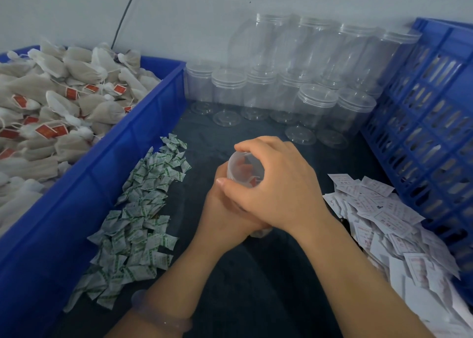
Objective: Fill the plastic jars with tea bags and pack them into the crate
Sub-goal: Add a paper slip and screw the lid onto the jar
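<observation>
A clear plastic jar (242,167) sits at the table's centre, its open mouth tilted toward the far left. Tea bags with red tags show inside it. My left hand (225,209) wraps the jar's body from below. My right hand (276,184) lies over the jar's top side, fingers curled near the rim. A blue bin (143,132) on the left is heaped with white tea bags (51,102) with red tags. Empty clear jars (294,91) stand stacked against the back wall. A blue slatted crate (430,122) stands at the right.
A pile of small green-printed white sachets (138,209) lies between the blue bin and my hands. A heap of white paper slips (389,225) lies at the right, against the crate. A dark cable (128,9) runs down the wall. The tabletop (256,273) is dark.
</observation>
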Available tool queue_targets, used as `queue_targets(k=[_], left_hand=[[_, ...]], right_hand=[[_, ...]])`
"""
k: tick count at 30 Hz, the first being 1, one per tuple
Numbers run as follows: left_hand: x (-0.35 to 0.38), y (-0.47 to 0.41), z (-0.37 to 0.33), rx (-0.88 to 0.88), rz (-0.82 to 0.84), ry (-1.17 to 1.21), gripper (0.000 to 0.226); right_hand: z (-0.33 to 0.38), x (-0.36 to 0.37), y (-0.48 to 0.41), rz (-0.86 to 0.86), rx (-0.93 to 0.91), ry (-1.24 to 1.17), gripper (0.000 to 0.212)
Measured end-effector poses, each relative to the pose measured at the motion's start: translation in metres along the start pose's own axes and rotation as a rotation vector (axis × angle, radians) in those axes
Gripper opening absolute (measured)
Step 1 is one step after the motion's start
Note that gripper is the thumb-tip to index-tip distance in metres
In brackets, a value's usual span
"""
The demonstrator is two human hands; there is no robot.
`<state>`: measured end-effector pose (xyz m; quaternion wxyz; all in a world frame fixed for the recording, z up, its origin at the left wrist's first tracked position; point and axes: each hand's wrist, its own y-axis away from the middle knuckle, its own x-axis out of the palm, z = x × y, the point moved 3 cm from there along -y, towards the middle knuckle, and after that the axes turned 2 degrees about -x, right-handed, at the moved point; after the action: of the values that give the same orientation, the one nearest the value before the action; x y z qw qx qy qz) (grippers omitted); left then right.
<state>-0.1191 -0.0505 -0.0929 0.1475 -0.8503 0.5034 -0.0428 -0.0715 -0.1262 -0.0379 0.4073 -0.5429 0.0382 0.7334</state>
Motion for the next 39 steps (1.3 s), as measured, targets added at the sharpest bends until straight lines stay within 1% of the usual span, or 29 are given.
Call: queue_targets(k=[3, 5, 6, 7, 9, 10, 12, 13, 17, 19, 22, 25, 27, 29, 31, 33, 35, 39], left_hand=[[-0.001, -0.001, -0.006, 0.048, 0.063, 0.018, 0.042], [-0.002, -0.001, -0.010, 0.071, 0.069, 0.034, 0.053], [-0.002, 0.000, -0.012, 0.086, 0.074, 0.043, 0.058], [-0.001, 0.001, -0.012, 0.095, 0.081, 0.052, 0.057], [0.001, 0.000, -0.007, 0.058, 0.055, 0.040, 0.045], [0.002, 0.000, -0.002, 0.002, 0.014, 0.020, 0.044], [0.002, 0.000, 0.009, -0.121, -0.062, -0.017, 0.052], [0.003, 0.000, 0.013, -0.147, -0.071, -0.037, 0.058], [-0.002, 0.000, 0.015, -0.117, -0.090, -0.055, 0.070], [-0.003, -0.001, 0.015, -0.081, -0.066, -0.077, 0.064], [-0.001, -0.001, 0.010, -0.048, -0.043, -0.041, 0.060], [0.000, -0.003, 0.005, 0.026, 0.049, 0.023, 0.052], [-0.001, -0.005, 0.001, 0.074, 0.065, 0.025, 0.053], [-0.001, -0.006, 0.005, 0.051, 0.030, -0.022, 0.055], [0.002, -0.002, 0.011, -0.065, -0.046, -0.062, 0.054], [0.006, 0.001, 0.016, -0.154, -0.095, -0.039, 0.055], [0.007, 0.002, 0.017, -0.146, -0.116, -0.013, 0.053], [0.003, 0.001, 0.008, -0.071, -0.118, -0.107, 0.055]], right_hand=[[0.000, -0.003, -0.001, 0.068, -0.044, 0.020, 0.075], [-0.001, -0.005, -0.001, 0.095, -0.063, 0.009, 0.080], [-0.002, -0.005, 0.000, 0.101, -0.069, 0.007, 0.079], [-0.001, -0.004, 0.000, 0.096, -0.069, 0.007, 0.076], [-0.002, -0.003, 0.000, 0.057, -0.051, 0.001, 0.068], [-0.002, -0.003, -0.001, 0.039, -0.034, -0.011, 0.062], [-0.005, -0.002, -0.003, 0.030, 0.000, -0.056, 0.054], [-0.005, -0.002, -0.003, 0.028, 0.014, -0.072, 0.052], [-0.003, -0.001, -0.003, 0.026, -0.004, -0.025, 0.057], [-0.002, -0.002, -0.003, 0.075, -0.035, -0.019, 0.062], [-0.006, -0.006, -0.003, 0.129, -0.069, -0.025, 0.067], [-0.008, -0.006, -0.002, 0.149, -0.079, -0.063, 0.070], [-0.008, -0.004, -0.002, 0.123, -0.072, -0.065, 0.066], [-0.006, -0.003, -0.003, 0.074, -0.055, -0.060, 0.059], [-0.006, -0.002, -0.003, 0.057, -0.031, -0.084, 0.053], [-0.007, -0.002, -0.003, 0.062, -0.015, -0.112, 0.050], [-0.007, -0.003, -0.002, 0.053, -0.011, -0.111, 0.050], [-0.005, -0.002, -0.001, 0.036, -0.018, -0.080, 0.050]])
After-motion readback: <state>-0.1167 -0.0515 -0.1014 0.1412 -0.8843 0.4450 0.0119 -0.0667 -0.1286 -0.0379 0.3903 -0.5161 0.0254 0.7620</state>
